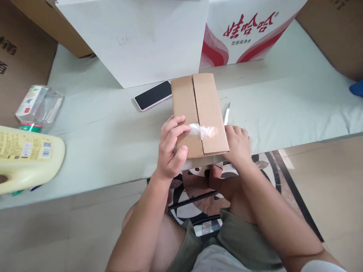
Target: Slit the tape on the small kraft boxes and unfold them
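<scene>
1. A seated person steadies a small cardboard box [198, 109] whose near end juts past the edge of a pale green table [113, 143], seemingly so that both hands can reach around it.
2. The left hand [170, 151] clasps the near left corner. Its fingers [177, 126] lie over the top and the thumb presses on the near end. The fingertips rest on a strip of clear tape [205, 131] that crosses the flap seam, apparently to press it flat.
3. The right hand [239, 145] braces the box's right side, fingers curled close against it. Its thumb is hidden, so whether it grips cannot be told.
4. The box lies between the two sets of fingers, touching both, and the tape runs from the left fingertips toward the right ones.
5. A slim pale tool [227, 112] lies just beyond the right fingers. A smartphone [153, 95] lies beyond the left fingers, just beside the box's far left edge.
</scene>
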`<state>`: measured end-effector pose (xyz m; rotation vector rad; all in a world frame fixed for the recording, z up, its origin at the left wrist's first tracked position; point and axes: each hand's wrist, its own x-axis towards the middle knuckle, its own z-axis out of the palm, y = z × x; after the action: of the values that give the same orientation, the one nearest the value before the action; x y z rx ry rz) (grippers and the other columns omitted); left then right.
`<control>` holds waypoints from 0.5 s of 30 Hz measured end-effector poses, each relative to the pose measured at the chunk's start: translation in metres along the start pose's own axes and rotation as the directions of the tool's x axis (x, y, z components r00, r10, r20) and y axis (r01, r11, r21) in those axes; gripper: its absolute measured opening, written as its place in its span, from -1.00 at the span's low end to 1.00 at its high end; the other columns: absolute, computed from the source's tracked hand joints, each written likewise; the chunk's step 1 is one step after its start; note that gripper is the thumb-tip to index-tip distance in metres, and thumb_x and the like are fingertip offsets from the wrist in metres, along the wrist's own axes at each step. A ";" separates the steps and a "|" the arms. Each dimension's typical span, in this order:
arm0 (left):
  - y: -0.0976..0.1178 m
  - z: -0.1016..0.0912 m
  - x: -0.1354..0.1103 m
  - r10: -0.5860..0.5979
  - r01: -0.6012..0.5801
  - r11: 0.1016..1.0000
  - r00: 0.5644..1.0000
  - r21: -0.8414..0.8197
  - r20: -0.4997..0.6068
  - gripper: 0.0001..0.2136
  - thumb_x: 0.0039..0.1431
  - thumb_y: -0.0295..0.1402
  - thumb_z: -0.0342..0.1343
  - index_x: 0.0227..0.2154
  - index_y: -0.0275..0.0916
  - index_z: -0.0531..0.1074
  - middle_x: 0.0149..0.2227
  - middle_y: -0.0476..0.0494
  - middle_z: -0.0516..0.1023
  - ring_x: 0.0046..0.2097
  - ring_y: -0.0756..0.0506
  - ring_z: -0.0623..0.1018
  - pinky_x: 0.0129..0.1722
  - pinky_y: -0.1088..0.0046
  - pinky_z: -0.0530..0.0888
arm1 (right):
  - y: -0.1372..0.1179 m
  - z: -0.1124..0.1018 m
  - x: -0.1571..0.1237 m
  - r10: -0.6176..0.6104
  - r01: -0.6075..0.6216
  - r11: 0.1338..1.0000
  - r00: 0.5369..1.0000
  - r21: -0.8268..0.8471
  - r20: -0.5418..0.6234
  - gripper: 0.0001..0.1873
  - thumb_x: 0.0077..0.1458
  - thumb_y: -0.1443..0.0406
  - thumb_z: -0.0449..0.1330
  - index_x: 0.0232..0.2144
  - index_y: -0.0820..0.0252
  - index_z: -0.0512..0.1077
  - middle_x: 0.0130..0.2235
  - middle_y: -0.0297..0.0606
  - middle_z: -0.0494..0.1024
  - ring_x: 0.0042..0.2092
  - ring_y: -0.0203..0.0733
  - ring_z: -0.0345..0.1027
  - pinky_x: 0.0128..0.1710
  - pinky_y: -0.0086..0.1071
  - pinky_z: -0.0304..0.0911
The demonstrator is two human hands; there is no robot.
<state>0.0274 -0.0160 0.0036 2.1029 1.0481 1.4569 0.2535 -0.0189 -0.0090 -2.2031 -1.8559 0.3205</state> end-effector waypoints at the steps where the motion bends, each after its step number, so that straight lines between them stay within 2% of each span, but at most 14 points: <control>1: 0.000 0.000 0.000 0.001 -0.001 1.000 1.000 0.002 -0.001 -0.64 0.42 -0.07 -0.11 0.11 -0.06 0.39 0.24 -0.24 0.41 0.31 -0.27 0.41 0.35 -0.04 0.38 | 0.000 -0.003 0.000 0.019 -0.019 1.000 1.000 -0.022 0.006 -0.60 0.16 0.10 0.04 -0.08 0.19 0.45 -0.04 0.07 0.52 0.00 0.18 0.29 -0.08 -0.07 0.15; 3: 0.000 0.001 0.000 0.005 -0.005 1.000 1.000 0.007 -0.004 -0.64 0.43 -0.07 -0.12 0.11 -0.06 0.39 0.24 -0.24 0.42 0.31 -0.27 0.41 0.36 -0.05 0.37 | 0.001 -0.009 0.002 0.054 -0.053 0.998 0.997 -0.020 0.058 -0.66 0.12 0.14 0.05 -0.13 0.20 0.40 -0.22 -0.03 0.53 -0.19 0.02 0.26 -0.21 -0.19 0.08; 5: -0.001 0.001 -0.001 0.010 -0.010 1.000 1.000 0.007 -0.008 -0.64 0.43 -0.08 -0.12 0.12 -0.06 0.39 0.24 -0.24 0.41 0.32 -0.27 0.40 0.36 -0.04 0.37 | 0.003 -0.015 0.003 0.085 -0.093 0.993 0.990 0.071 0.114 -0.63 0.09 0.19 0.08 -0.06 0.20 0.37 -0.39 -0.21 0.45 -0.35 -0.12 0.18 -0.31 -0.27 0.01; 7: -0.001 0.002 -0.001 0.011 -0.011 1.000 1.000 0.005 -0.010 -0.65 0.43 -0.09 -0.11 0.12 -0.05 0.39 0.25 -0.24 0.41 0.33 -0.27 0.40 0.36 -0.03 0.37 | 0.005 -0.020 0.001 0.125 -0.157 0.955 0.983 0.254 0.136 -0.58 0.10 0.21 0.07 0.01 0.15 0.37 -0.50 -0.37 0.34 -0.44 -0.19 0.13 -0.36 -0.31 0.00; 9: -0.001 0.004 -0.001 0.013 -0.013 1.000 1.000 0.008 -0.016 -0.66 0.44 -0.10 -0.11 0.12 -0.06 0.39 0.25 -0.24 0.41 0.33 -0.26 0.40 0.36 -0.03 0.38 | 0.004 -0.022 -0.006 0.126 -0.161 0.843 0.987 0.514 0.102 -0.65 0.13 0.23 0.04 -0.05 0.10 0.42 -0.52 -0.41 0.31 -0.46 -0.22 0.16 -0.39 -0.33 0.06; 10: 0.000 0.005 -0.001 0.013 -0.013 1.000 1.000 0.010 -0.024 -0.66 0.44 -0.11 -0.11 0.12 -0.06 0.39 0.25 -0.25 0.42 0.32 -0.26 0.40 0.36 -0.03 0.38 | 0.004 -0.022 -0.011 0.109 -0.112 0.755 0.993 0.646 0.045 -0.70 0.16 0.23 0.01 -0.11 0.09 0.44 -0.51 -0.41 0.31 -0.46 -0.23 0.19 -0.39 -0.33 0.11; 12: 0.002 0.008 -0.001 0.018 -0.017 1.000 0.999 0.016 -0.046 -0.67 0.43 -0.12 -0.09 0.10 -0.08 0.40 0.23 -0.26 0.43 0.31 -0.26 0.42 0.35 -0.03 0.39 | 0.002 -0.022 -0.023 0.058 0.108 0.572 0.984 0.813 -0.171 -0.74 0.23 0.23 0.00 -0.13 0.06 0.44 -0.48 -0.39 0.32 -0.43 -0.25 0.25 -0.39 -0.35 0.17; 13: 0.004 0.010 -0.002 0.019 -0.018 1.000 0.998 0.022 -0.058 -0.68 0.43 -0.13 -0.07 0.09 -0.10 0.41 0.23 -0.27 0.43 0.30 -0.26 0.43 0.34 -0.03 0.40 | 0.001 -0.022 -0.030 0.027 0.254 0.506 0.951 0.824 -0.309 -0.75 0.25 0.22 0.02 -0.09 0.04 0.43 -0.46 -0.39 0.33 -0.41 -0.25 0.26 -0.39 -0.35 0.19; 15: 0.010 0.015 -0.002 0.016 -0.012 0.999 0.997 0.047 -0.080 -0.68 0.41 -0.13 -0.04 0.08 -0.12 0.42 0.22 -0.29 0.45 0.28 -0.27 0.44 0.31 -0.02 0.42 | 0.000 -0.023 -0.043 -0.085 0.531 0.431 0.829 0.730 -0.553 -0.69 0.24 0.16 0.15 0.03 -0.02 0.39 -0.43 -0.40 0.33 -0.41 -0.25 0.26 -0.42 -0.36 0.19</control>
<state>0.0439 -0.0221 0.0030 2.1036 1.1089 1.5492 0.2534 -0.0620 0.0130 -1.0486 -1.3219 0.4915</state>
